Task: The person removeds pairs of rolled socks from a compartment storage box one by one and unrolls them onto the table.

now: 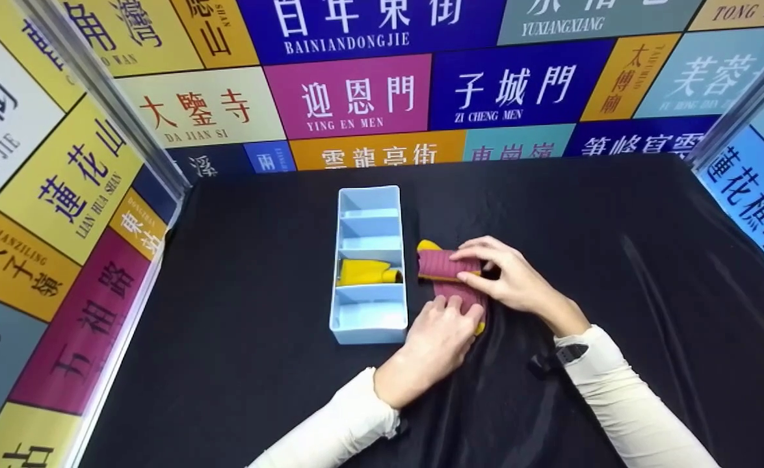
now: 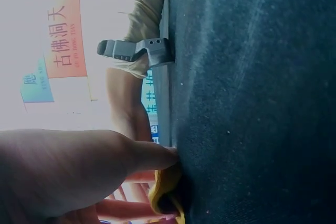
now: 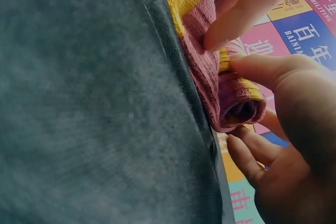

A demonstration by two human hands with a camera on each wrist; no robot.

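maroon sock [image 1: 443, 263] partly covered, left sleeve [image 1: 333, 419] cropped

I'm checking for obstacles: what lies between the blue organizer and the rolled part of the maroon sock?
The head view shows only a narrow bare strip of black cloth between the blue organizer and the maroon sock's roll.

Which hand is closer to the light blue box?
Left. The left hand is beside the light blue box, by its near end; the right hand is farther off, holding the rolled sock.
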